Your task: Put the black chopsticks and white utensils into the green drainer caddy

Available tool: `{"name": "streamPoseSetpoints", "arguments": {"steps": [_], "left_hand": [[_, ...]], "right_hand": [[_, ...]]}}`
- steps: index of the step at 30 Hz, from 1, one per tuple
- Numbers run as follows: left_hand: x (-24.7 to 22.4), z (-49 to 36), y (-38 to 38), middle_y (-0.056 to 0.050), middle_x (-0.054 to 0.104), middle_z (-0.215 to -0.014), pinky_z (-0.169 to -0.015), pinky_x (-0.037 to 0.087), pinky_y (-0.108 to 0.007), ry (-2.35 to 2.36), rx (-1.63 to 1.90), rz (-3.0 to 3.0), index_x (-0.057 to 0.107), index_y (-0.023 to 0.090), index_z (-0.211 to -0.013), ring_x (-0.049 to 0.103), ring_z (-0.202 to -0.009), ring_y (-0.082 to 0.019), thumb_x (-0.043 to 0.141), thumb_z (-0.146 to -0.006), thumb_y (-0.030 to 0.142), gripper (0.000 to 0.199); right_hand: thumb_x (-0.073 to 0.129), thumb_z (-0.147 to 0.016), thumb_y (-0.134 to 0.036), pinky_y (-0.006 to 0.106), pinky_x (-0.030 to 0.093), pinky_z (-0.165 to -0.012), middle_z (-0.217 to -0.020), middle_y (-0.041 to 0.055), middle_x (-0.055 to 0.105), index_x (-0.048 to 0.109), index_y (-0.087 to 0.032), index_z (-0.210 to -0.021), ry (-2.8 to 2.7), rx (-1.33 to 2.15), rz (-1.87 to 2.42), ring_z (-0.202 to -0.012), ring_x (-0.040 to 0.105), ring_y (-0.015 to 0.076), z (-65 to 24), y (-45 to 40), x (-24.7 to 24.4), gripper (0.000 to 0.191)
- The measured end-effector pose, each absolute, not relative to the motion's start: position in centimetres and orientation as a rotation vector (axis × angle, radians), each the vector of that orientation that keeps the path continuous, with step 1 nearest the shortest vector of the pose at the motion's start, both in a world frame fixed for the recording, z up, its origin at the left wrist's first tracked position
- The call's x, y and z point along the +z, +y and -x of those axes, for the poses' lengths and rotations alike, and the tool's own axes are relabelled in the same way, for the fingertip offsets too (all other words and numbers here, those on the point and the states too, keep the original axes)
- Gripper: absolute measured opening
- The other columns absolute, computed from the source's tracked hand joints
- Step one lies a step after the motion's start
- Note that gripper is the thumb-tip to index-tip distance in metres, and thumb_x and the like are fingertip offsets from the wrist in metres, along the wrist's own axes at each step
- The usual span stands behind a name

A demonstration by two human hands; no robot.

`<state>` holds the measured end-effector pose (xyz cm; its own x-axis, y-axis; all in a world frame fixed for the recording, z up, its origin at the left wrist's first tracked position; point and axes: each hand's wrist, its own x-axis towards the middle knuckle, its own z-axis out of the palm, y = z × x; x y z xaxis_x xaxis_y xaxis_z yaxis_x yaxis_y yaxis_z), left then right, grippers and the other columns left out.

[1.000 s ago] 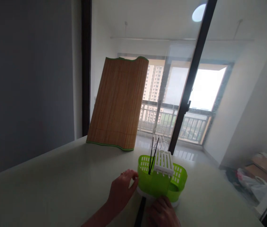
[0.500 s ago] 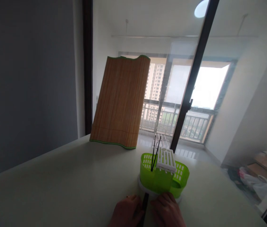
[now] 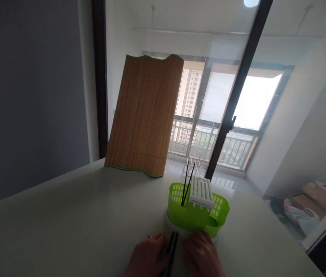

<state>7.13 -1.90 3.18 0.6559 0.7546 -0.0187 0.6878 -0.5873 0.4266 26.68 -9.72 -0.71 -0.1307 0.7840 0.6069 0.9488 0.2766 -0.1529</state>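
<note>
A pair of black chopsticks [image 3: 171, 250] sits between my hands, pointing toward the green holder, slightly apart at their far ends. My left hand [image 3: 148, 256], with a ring on a finger, is closed around them. My right hand [image 3: 205, 254] is at the front of the holder's base with its fingers curled; what they hold, if anything, is hidden. The bright green utensil holder [image 3: 177, 215] stands upright on a pale oval base. Two thin dark chopsticks [image 3: 185, 188] lean in its left compartment. A white slotted rack [image 3: 202, 192] tops its middle section.
All this is on a white table [image 3: 79, 215]. A brown bamboo mat [image 3: 142, 115] with green edging leans at the back. Behind is a glass door with a dark frame [image 3: 229, 119]. A wire rack [image 3: 193, 163] is beyond the table, and boxes and bags [image 3: 310, 207] lie at right.
The two black chopsticks by my left hand now show separately, where one dark bar showed before. The whole view has shifted slightly; my hands stay close to the holder's front.
</note>
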Motion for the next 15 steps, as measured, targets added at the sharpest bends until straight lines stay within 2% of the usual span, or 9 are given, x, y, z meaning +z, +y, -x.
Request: {"name": "streamPoseSetpoints", "arguments": {"steps": [6, 10, 15], "left_hand": [[4.2, -6.7, -1.2, -0.006, 0.065, -0.100, -0.076, 0.046, -0.032, 1.211, 0.088, -2.588, 0.065, 0.023, -0.094, 0.062, -0.092, -0.023, 0.046, -0.076, 0.019, 0.026], [4.3, -6.6, -0.6, -0.018, 0.064, -0.102, -0.071, 0.047, -0.037, 1.380, -0.006, -2.661, 0.068, 0.013, -0.096, 0.061, -0.095, -0.029, 0.034, -0.076, -0.001, 0.041], [4.2, -6.5, 0.0, -0.024, 0.066, -0.094, -0.067, 0.048, -0.038, 1.407, -0.008, -2.757, 0.070, 0.004, -0.090, 0.063, -0.090, -0.033, 0.030, -0.073, -0.009, 0.045]], "right_hand": [[0.056, -0.077, -0.021, 0.031, 0.037, -0.071, -0.074, -0.0014, 0.062, 0.060, -0.026, -0.082, -2.003, -0.413, 1.554, -0.075, 0.056, 0.0182, -26.8, -9.4, -0.8, 0.007], [0.052, -0.079, -0.018, 0.031, 0.038, -0.071, -0.075, -0.0008, 0.063, 0.059, -0.026, -0.084, -2.034, -0.428, 1.547, -0.075, 0.056, 0.0182, -26.7, -9.6, -0.2, 0.012], [0.055, -0.076, -0.017, 0.030, 0.039, -0.071, -0.074, -0.0014, 0.062, 0.059, -0.026, -0.083, -2.069, -0.471, 1.526, -0.074, 0.056, 0.0180, -26.8, -9.6, -0.4, 0.012]]}}
